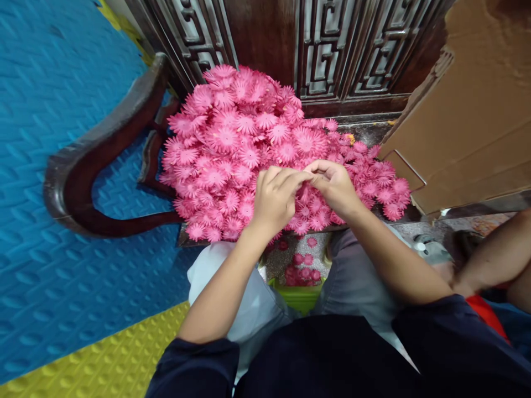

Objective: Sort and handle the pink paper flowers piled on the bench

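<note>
Brown cardboard [477,116] blocks the right, one curved wooden armrest [62,190] the left, carved panelling [265,41] behind. Between them, one big heap of pink flowers [226,141], too many to count! Over its front, two hands meet: left hand [274,199], right hand [334,187], fingertips pressed together, knuckles up; whether they're pinching anything, I can't tell.

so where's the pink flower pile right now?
Head view, upper middle: the pink flower pile sits between the curved armrest on the left and brown cardboard on the right, left hand and right hand above it.
</note>
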Available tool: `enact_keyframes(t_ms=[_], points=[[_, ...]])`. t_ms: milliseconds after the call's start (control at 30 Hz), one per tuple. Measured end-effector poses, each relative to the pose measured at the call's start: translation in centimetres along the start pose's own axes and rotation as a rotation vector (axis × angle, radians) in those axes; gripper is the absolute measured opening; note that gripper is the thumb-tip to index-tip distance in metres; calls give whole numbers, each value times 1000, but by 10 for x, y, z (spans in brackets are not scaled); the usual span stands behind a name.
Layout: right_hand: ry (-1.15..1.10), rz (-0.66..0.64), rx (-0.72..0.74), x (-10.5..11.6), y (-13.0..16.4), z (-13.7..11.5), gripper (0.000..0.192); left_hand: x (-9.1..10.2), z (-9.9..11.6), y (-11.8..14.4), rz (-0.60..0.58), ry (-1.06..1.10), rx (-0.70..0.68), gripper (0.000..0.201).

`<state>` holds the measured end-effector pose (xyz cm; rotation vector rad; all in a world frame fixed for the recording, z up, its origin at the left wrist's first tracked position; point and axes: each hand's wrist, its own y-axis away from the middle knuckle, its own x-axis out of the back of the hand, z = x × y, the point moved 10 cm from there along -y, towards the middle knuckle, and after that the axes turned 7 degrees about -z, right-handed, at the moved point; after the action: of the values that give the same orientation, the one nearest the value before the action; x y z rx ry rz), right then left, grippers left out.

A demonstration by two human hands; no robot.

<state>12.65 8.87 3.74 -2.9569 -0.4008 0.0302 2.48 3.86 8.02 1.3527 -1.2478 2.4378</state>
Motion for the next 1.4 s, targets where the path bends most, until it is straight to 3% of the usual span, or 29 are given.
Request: enact_keyframes(t_ms=[200, 433, 667, 900, 1067, 1167, 1233, 1400], points=[[-101, -23, 5, -10, 2, 1, 38, -1, -1, 1, 47, 26, 75, 27], [-296, 13, -134, -21, 10, 20, 20, 2, 2, 2, 151, 27, 95, 32], [-324, 184, -110, -18, 17, 23, 16, 2, 5, 2, 195, -1, 82, 32], [-449, 382, -124, -10, 30, 31, 21, -1, 20, 7, 350, -41, 48, 29], [-466, 306, -143, -15, 28, 29, 23, 3, 26, 12, 454, -61, -7, 24], [-450, 327, -114, -11, 27, 28, 24, 8, 25, 15, 493, -49, -36, 17], [-439, 314, -93, -9, 22, 28, 23, 10, 18, 14, 475, -18, -6, 15], [-478, 144, -102, -11, 6, 31, 18, 11, 0, 7, 333, 68, 88, 23]])
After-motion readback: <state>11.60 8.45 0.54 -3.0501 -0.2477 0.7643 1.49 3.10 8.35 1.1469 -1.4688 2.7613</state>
